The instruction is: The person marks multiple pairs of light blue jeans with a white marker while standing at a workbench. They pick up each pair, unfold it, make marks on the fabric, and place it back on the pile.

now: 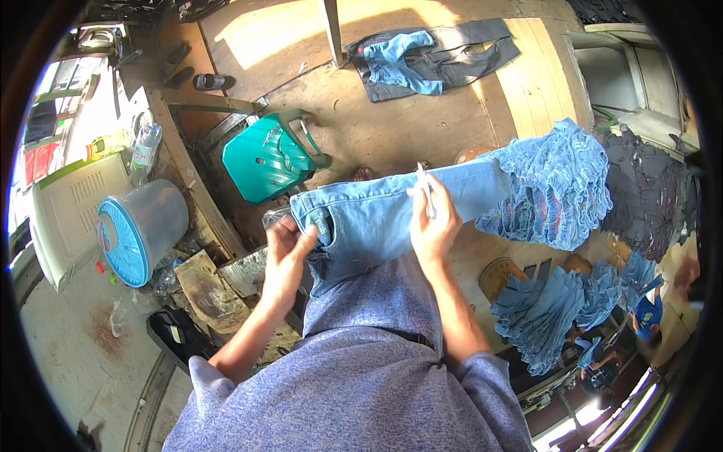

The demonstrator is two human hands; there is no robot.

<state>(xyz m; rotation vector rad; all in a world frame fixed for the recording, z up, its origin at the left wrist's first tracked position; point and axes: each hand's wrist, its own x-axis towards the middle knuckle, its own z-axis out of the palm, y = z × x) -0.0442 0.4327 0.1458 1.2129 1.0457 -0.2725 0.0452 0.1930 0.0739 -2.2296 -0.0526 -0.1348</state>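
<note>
A pair of light-blue jeans (376, 203) lies stretched sideways in front of me, its waistband toward the left. My left hand (285, 247) is closed, thumb and fingers pinching the jeans at the waistband beside the pocket opening. Over the upper leg, my right hand (435, 226) is closed round a slim whitish tool (425, 188) that points away from me; its exact kind is too small to make out. The far leg of the jeans runs right, up to a large heap of folded blue denim (561, 184).
A green plastic stool (267, 158) stands ahead on the left. Left of me are a clear tub with a blue lid (124, 241) and a plastic bottle (144, 151). Dark trousers (474, 56) lie on the floor ahead. More denim piles (538, 316) and dark garments (648, 196) are right.
</note>
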